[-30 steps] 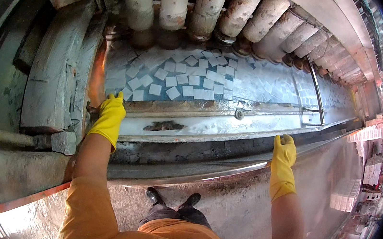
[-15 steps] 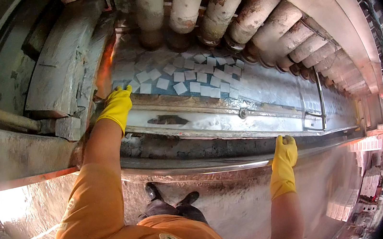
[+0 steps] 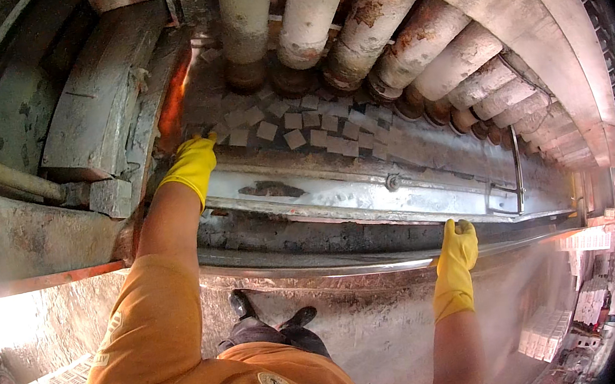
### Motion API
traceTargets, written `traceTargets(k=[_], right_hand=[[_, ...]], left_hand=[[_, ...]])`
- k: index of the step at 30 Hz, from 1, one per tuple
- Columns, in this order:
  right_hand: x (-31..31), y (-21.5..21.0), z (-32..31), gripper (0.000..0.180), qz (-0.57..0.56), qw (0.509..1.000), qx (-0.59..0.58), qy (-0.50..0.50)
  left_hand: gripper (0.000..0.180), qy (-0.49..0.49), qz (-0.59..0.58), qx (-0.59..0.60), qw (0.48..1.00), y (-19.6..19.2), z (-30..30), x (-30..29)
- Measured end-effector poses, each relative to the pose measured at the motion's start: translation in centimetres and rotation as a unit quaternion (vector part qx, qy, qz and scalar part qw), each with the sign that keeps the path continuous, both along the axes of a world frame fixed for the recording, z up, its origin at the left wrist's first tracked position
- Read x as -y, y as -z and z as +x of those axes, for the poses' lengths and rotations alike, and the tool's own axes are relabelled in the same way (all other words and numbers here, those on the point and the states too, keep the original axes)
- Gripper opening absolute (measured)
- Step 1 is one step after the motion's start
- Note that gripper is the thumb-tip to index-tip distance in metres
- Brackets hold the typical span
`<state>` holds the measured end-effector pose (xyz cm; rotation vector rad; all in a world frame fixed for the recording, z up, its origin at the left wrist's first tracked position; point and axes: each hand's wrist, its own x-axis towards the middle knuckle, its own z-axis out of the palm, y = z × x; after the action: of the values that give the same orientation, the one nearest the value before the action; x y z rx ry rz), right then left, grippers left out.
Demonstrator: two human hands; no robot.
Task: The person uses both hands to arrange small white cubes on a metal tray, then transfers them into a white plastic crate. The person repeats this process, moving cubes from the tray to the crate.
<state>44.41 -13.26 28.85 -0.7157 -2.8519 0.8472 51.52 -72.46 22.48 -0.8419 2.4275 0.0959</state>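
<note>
Both my hands wear yellow rubber gloves. My left hand [image 3: 195, 164] reaches to the left end of a long, wet trough bed [image 3: 439, 157], its fingers curled beside the metal edge. Whatever the fingers hold is hidden. Close beyond the fingertips, many pale square pieces [image 3: 293, 121] lie scattered and partly overlapping on the dark bed. My right hand [image 3: 456, 250] is closed in a fist across the shiny metal rail [image 3: 349, 270] at the near side of the trough. The palm is out of sight, and I cannot tell what the fist holds.
A row of thick, stained pipes [image 3: 368, 29] slants down over the bed's far side. A bulky grey block [image 3: 92, 115] stands at the left, beside an orange-lit edge [image 3: 176, 104]. A thin metal frame [image 3: 516, 172] rises at the right. Stacks of pale packages [image 3: 545, 331] sit on the floor.
The view has shifted slightly, and the pipes and pale squares appear a little farther right. The bed looks darker and less shiny. Both hands stay nearly in place.
</note>
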Motion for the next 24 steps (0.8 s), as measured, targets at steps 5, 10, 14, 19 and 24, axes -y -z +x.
traceTargets(k=[5, 10, 14, 19, 24], right_hand=[[0.5, -0.1, -0.6, 0.050, -0.006, 1.000, -0.011, -0.023], [-0.5, 0.1, -0.6, 0.050, 0.004, 1.000, -0.002, -0.014], [1.7, -1.6, -1.2, 0.051, 0.007, 1.000, 0.024, -0.001], [1.9, -1.4, -3.1, 0.052, 0.014, 1.000, 0.025, -0.007], [2.8, -2.2, -4.6, 0.053, 0.037, 0.999, 0.032, -0.023]], left_hand=[[0.082, -0.061, 0.006, -0.006, 0.998, 3.8, -0.2, 3.0], [0.082, -0.026, 0.032, 0.034, 0.999, -2.5, -1.4, -1.2], [0.082, -0.027, 0.026, 0.031, 0.999, -1.9, -1.0, -0.1], [0.086, -0.026, 0.034, 0.011, 0.999, -1.1, -2.6, 0.9], [0.078, -0.009, 0.013, 0.026, 1.000, -1.0, -4.4, 1.5]])
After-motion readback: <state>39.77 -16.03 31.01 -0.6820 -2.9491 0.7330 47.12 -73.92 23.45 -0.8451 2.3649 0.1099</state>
